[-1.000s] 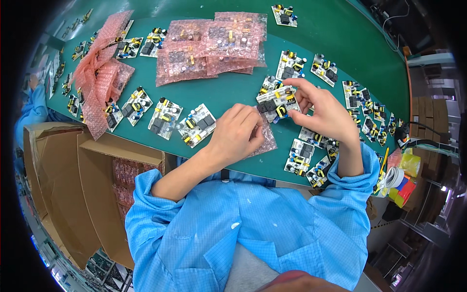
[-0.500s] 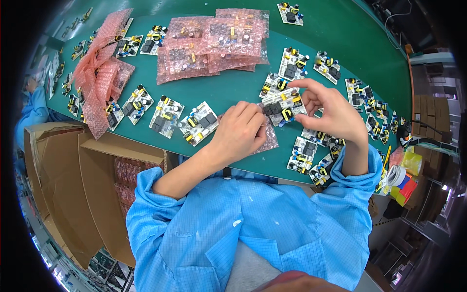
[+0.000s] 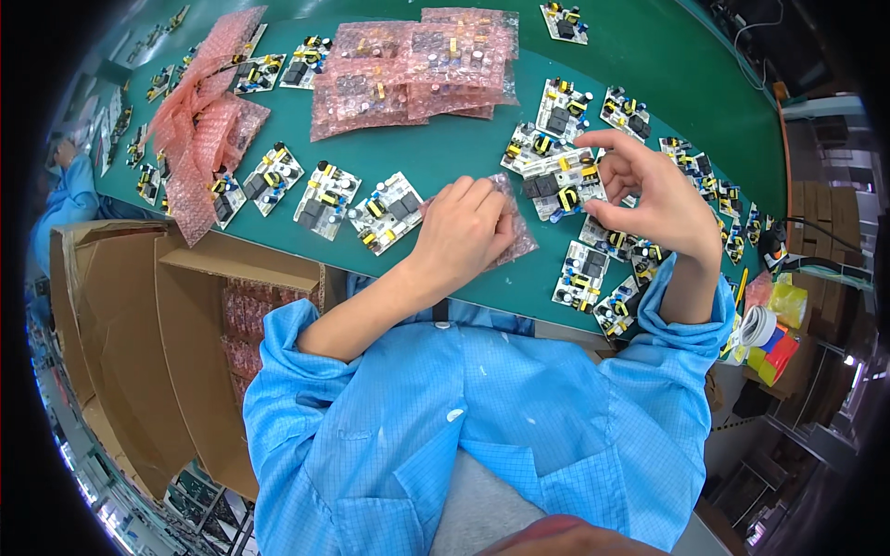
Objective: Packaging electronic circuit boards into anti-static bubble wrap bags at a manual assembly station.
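My left hand (image 3: 466, 224) is closed, its fingers curled on a pink bubble-wrap bag (image 3: 519, 229) at the table's near edge. Part of the bag is hidden beneath that hand. To its right, my right hand (image 3: 656, 196) grips a circuit board (image 3: 565, 183) by its edges between thumb and fingers. The board is white with black blocks and yellow-wrapped parts, and it is held just beside the bag. Left of my left hand lies another circuit board (image 3: 387, 213). Further boards lie under and around my right hand, one of them a circuit board (image 3: 581, 276) near the table edge.
Boards in filled pink bubble-wrap bags (image 3: 417, 69) are piled at the back of the green table (image 3: 371, 153). Loose bubble wrap (image 3: 199, 139) lies at the left among boards. An open cardboard box (image 3: 176, 343) with bagged boards stands below left. Another person's blue sleeve (image 3: 69, 199) shows far left.
My right hand has moved the board slightly right, off the bag's edge. My left hand stays on the bag. The whole view has shifted a little.
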Motion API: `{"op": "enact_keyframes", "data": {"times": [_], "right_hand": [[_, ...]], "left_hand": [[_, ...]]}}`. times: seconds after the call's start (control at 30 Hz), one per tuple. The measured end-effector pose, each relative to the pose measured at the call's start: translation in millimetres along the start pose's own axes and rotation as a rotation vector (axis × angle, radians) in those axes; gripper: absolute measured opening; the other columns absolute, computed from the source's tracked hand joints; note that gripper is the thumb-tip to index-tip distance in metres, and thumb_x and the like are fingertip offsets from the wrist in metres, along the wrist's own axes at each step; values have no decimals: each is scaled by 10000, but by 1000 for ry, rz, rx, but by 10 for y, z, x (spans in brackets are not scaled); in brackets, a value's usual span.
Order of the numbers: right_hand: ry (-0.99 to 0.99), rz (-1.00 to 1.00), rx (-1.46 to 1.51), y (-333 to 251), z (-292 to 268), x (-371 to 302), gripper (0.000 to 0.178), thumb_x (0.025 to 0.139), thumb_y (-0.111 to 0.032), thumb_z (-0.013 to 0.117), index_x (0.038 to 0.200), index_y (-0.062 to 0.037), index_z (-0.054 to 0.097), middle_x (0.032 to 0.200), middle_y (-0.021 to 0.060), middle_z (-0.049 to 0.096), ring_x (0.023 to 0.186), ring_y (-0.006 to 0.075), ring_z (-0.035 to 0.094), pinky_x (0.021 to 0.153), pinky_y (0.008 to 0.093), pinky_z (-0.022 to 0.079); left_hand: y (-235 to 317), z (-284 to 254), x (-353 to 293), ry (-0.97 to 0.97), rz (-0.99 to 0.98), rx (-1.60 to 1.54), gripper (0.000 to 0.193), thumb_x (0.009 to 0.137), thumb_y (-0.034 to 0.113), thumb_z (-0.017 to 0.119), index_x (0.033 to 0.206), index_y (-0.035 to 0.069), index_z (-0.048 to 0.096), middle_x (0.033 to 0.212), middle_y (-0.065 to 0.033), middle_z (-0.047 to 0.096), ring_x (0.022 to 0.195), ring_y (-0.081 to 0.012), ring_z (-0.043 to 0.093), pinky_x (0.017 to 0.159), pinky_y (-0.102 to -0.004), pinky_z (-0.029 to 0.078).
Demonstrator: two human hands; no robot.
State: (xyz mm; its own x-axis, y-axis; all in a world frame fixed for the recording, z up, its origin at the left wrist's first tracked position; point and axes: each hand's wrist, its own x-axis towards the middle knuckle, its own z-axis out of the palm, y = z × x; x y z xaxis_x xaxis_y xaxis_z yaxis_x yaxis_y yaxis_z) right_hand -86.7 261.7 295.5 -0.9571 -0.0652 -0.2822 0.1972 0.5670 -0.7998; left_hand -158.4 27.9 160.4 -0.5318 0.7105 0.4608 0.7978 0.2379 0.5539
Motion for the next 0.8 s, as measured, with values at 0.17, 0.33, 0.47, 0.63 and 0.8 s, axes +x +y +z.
{"op": "enact_keyframes", "data": {"times": [0.17, 0.33, 0.47, 0.63, 0.8], "right_hand": [[48, 53, 64, -24, 96, -66, 614, 814, -8, 741, 1381, -34, 509, 772, -21, 518, 717, 54, 557, 658, 225, 462], [100, 75, 112, 1, 156, -146, 596, 822, -19, 746, 1367, -16, 503, 767, -26, 510, 723, 46, 556, 659, 213, 447], [126, 92, 248, 24, 274, -187, 586, 836, -16, 740, 1369, -14, 496, 776, -37, 520, 744, 34, 555, 668, 196, 432], [154, 121, 306, 49, 373, -246, 577, 850, -15, 733, 1374, -18, 492, 782, -44, 528, 751, 20, 550, 666, 187, 422], [101, 151, 359, 112, 388, -283, 577, 846, -11, 732, 1374, -23, 499, 786, -45, 533, 728, 15, 541, 632, 173, 402]], "left_hand": [[-15, -46, 59, 108, 3, -69, 169, 732, 3, 715, 829, 42, 582, 841, -100, 560, 788, -282, 584, 696, -399, 500], [-35, -19, 24, 129, 24, -67, 219, 738, -35, 708, 895, 16, 564, 923, -117, 594, 838, -312, 605, 721, -408, 506], [-30, -22, 44, 186, 92, -26, 206, 720, -1, 712, 849, 24, 553, 906, -106, 579, 803, -277, 609, 694, -391, 518], [-38, -48, 23, 220, 126, -5, 222, 715, 1, 712, 857, 27, 543, 946, -104, 590, 810, -268, 624, 687, -378, 522], [-24, -13, 10, 218, 154, -13, 228, 717, 0, 713, 873, 23, 549, 973, -105, 609, 824, -272, 638, 697, -380, 526]]}}
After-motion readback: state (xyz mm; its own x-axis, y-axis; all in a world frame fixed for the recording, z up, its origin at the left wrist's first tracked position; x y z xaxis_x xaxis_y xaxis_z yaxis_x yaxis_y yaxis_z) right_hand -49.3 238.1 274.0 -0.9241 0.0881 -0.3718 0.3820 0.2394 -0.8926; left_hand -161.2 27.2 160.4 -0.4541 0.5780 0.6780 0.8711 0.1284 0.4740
